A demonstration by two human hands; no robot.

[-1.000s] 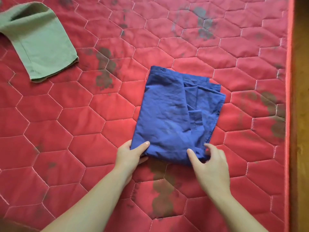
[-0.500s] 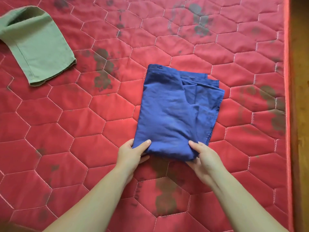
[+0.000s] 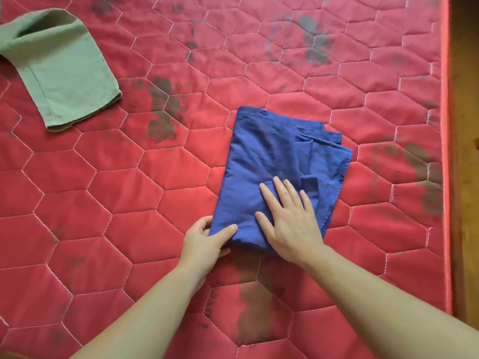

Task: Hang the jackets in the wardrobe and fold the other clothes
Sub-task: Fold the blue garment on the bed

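A folded blue garment lies on the red quilted mattress, right of the middle. My left hand pinches the garment's near left corner, thumb on top and fingers underneath. Flat on the near half of the garment lies my right hand, fingers straight and spread, pressing the cloth down. Loose folds bunch up on the garment's right side.
A green folded garment lies at the far left of the mattress. The mattress's right edge runs beside a wooden floor. Dark stains mark the quilt in several places.
My right hand let go of the garment's near right corner and moved up onto the cloth, now lying flat on it. My left hand kept its hold on the near left corner.
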